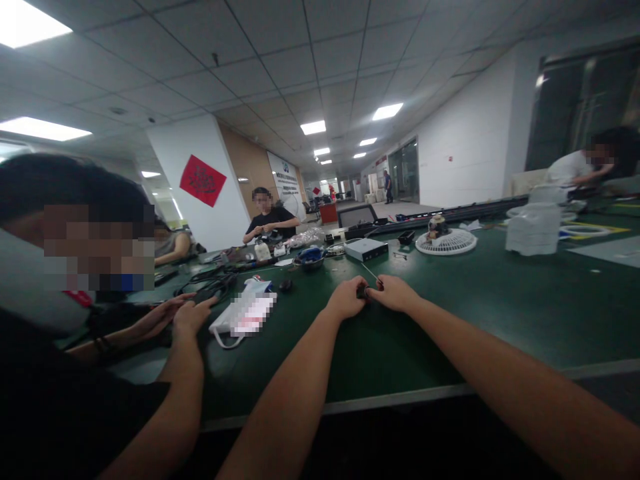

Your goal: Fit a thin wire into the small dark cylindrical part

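Note:
Both my hands meet low over the green table, in front of a grey box-shaped device. My left hand is closed, its fingers curled around a small dark round part whose kind I cannot make out. My right hand is closed close beside it, with the fingertips at the same part. A thin metal rod sticks out from the right fingers toward the upper left. Its other end is hidden in the hand.
A white fan grille lies beyond my right hand, near stacked translucent containers. To the left are a white bag, a dark mouse-shaped object and black cables. A co-worker's hands are close at left.

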Demonstrator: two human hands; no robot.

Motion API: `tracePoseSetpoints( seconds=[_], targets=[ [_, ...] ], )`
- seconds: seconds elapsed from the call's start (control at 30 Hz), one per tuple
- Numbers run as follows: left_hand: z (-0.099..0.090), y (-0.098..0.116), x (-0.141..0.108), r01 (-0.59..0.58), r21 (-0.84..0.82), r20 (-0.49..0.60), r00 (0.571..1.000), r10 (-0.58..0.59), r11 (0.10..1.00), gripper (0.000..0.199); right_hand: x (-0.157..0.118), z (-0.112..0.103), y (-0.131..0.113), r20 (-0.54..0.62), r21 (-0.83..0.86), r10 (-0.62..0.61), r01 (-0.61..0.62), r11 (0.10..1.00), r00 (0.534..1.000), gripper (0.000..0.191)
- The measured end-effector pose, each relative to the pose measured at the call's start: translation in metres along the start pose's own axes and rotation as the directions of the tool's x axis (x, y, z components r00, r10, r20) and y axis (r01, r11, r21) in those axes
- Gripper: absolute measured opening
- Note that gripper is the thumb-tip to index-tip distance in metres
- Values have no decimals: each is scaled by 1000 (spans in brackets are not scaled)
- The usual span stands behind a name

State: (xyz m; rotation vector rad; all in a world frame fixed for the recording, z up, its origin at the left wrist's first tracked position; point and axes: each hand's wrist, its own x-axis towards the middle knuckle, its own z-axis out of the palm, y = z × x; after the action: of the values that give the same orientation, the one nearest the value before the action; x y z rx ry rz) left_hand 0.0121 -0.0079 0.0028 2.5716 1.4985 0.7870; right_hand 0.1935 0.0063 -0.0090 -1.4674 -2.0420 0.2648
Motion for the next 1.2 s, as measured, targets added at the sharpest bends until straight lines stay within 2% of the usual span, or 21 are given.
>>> tracePoseSetpoints(
  seconds=[0.1,0.2,0.3,0.37,0.47,0.63,0.8,1.0,1.1,1.2],
  targets=[
    [3,-7,2,123,29,-52,991,-121,992,28,2,3,2,25,-17,21,-21,1000,999,35],
    [3,-17,3,271,50,-123,957,-263,961,26,3,1,3,46,-13,9,-9,1000,999,29],
    [1,-28,1,389,57,-174,911,-374,920,24,1,-5,1,84,31,-83,81,996,993,26],
    [1,-32,1,419,52,-183,897,-403,907,24,0,-9,-1,100,61,-146,140,988,984,26],
    [2,-33,0,368,33,-158,920,-358,929,28,-1,-11,-2,110,73,-184,177,982,977,26],
    [4,-27,-1,256,10,-136,958,-252,967,31,0,-10,2,106,51,-161,156,986,981,27],
    [1,-22,-5,232,28,-166,960,-225,972,28,-3,-12,0,78,50,-131,127,991,988,27],
    [1,-20,-5,187,39,-179,968,-178,982,25,-3,-12,-3,61,164,-197,185,969,978,29],
    [1,-21,-4,176,41,-186,969,-165,984,25,-2,-12,-2,34,135,-149,143,981,988,29],
    [1,-22,-4,180,52,-199,966,-166,982,26,-2,-12,-2,78,93,-128,121,988,989,28]
  ],
)
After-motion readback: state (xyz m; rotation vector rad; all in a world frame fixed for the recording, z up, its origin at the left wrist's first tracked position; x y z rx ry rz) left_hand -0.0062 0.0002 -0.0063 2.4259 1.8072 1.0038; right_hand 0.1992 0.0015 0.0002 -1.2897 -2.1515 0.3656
